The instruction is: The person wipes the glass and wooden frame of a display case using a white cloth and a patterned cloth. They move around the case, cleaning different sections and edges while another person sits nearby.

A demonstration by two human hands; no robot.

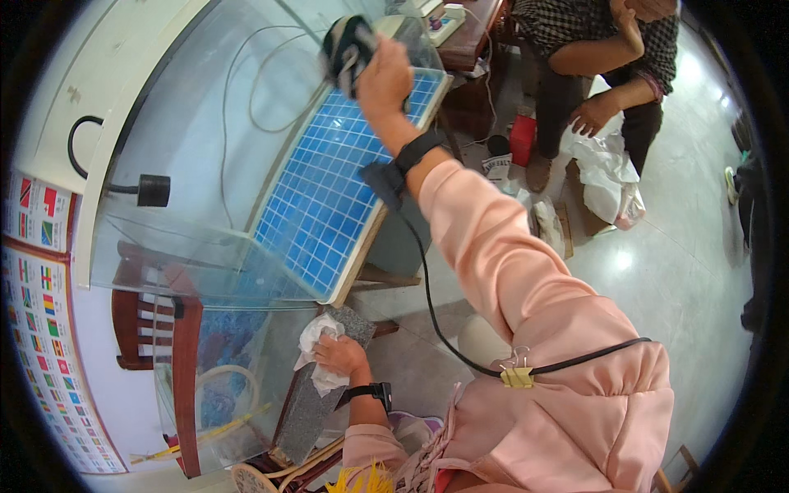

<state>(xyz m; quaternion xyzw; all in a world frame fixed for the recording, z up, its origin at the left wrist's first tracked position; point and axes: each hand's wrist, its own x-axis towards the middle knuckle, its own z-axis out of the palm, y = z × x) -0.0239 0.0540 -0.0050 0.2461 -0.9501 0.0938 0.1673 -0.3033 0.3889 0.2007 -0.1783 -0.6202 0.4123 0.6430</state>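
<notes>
My right hand (385, 77) reaches up over a glass tank. Its fingers are closed on a black-and-beige cloth (347, 52), blurred, by the tank's front glass; I cannot tell if the two touch. Blue mosaic tiles with white joints cover the tank's floor (327, 203). Lower down, my left hand (342, 357) presses a crumpled white cloth or tissue (320, 336) against a speckled grey stone slab (308, 407). The slab stands beside a second, lower glass tank (246, 394) with a blue backdrop and a pale hose.
A black fitting (154, 190) hangs inside the upper tank, and a thin cable (225, 123) loops there. Behind stands a wooden chair (132, 326). A seated person (607, 55) is at upper right, near white plastic bags (607, 172) and a red box (523, 140). A black cable (425, 271) runs from my right wrist.
</notes>
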